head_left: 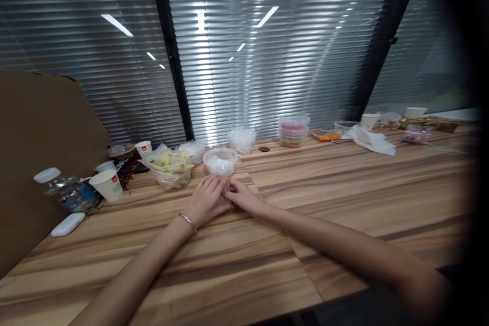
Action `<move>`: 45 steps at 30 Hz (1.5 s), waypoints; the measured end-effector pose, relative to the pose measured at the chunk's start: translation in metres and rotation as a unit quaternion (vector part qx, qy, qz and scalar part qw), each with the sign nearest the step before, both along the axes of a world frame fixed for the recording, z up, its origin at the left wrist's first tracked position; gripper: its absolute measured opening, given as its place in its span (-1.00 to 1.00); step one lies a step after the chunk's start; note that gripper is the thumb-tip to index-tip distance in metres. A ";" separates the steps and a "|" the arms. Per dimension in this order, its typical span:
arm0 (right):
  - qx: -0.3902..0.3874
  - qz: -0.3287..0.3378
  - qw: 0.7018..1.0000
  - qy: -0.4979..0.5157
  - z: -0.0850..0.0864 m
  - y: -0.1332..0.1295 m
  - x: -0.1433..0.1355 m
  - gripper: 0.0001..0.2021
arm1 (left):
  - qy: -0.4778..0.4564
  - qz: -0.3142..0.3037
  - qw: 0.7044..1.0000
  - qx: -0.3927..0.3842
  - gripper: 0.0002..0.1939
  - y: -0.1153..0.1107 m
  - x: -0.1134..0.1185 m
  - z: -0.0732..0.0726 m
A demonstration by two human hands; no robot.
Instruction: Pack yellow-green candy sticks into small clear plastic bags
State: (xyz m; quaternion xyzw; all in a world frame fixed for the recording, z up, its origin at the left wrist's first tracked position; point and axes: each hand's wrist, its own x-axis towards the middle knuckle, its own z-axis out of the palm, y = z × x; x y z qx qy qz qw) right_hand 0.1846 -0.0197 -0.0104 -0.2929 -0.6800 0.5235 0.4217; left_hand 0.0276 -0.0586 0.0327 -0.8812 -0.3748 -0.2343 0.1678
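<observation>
My left hand, with a bracelet at its wrist, rests low over the wooden table, its fingers bent around something small and clear, mostly hidden. My right hand meets it from the right, thumb and fingertips pinched at the same spot. What lies between them is too small to make out. Just beyond the fingertips stands a round clear bowl with whitish, see-through contents. Left of it is a clear tub with a bag of yellow pieces.
Paper cups, a plastic bottle and a white case are at the left. Toward the window are a bowl, stacked tubs, an orange packet and white tissue.
</observation>
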 end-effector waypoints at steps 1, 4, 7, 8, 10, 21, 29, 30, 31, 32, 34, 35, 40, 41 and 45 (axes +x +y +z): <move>-0.004 0.007 1.000 0.002 -0.003 0.001 0.000 -0.83 | 0.001 -0.002 1.000 0.002 -0.36 0.001 0.000 -0.002; -0.008 0.032 0.999 0.008 -0.009 0.002 0.000 -0.79 | 0.003 -0.013 1.000 0.001 -0.38 0.002 -0.003 -0.009; 0.001 0.049 0.999 0.014 -0.010 -0.002 0.001 -0.79 | -0.004 -0.020 1.000 -0.009 -0.43 0.002 -0.005 -0.012; 0.004 0.049 0.999 0.015 -0.009 -0.004 0.002 -0.78 | -0.008 -0.019 1.000 -0.014 -0.45 0.001 -0.006 -0.013; 0.007 0.043 0.999 0.013 -0.008 -0.006 0.003 -0.76 | -0.016 -0.016 1.000 -0.019 -0.49 0.001 -0.006 -0.013; -0.038 0.046 0.997 0.041 -0.006 -0.007 0.006 -0.84 | -0.074 -0.007 0.997 -0.008 -0.48 0.002 -0.012 -0.014; -0.014 0.045 0.998 0.044 -0.012 -0.007 0.003 -0.84 | 0.041 -0.059 0.995 0.075 -0.51 -0.005 -0.009 -0.014; -0.004 0.047 0.998 0.048 -0.011 -0.007 0.002 -0.79 | 0.050 -0.058 0.993 0.086 -0.51 -0.006 -0.008 -0.015; 0.008 0.049 0.997 0.052 -0.010 -0.008 0.002 -0.73 | 0.058 -0.056 0.992 0.095 -0.51 -0.008 -0.008 -0.015; 0.022 0.053 0.997 0.053 -0.009 -0.008 0.002 -0.67 | 0.067 -0.056 0.991 0.103 -0.51 -0.009 -0.007 -0.015; 0.050 0.055 0.997 0.036 -0.006 -0.010 0.002 -0.58 | 0.094 -0.066 0.987 0.117 -0.54 -0.012 -0.005 -0.014; 0.061 0.051 0.997 0.019 -0.006 -0.011 0.002 -0.57 | 0.109 -0.074 0.983 0.124 -0.56 -0.014 -0.003 -0.014; 0.068 0.038 0.996 -0.041 -0.008 -0.012 0.003 -0.65 | 0.143 -0.094 0.974 0.146 -0.65 -0.020 0.003 -0.012; 0.064 0.045 0.996 -0.040 -0.008 -0.012 0.003 -0.66 | 0.144 -0.092 0.975 0.145 -0.66 -0.020 0.003 -0.012; 0.063 0.059 0.995 -0.039 -0.007 -0.015 0.004 -0.69 | 0.155 -0.079 0.975 0.141 -0.66 -0.021 0.003 -0.011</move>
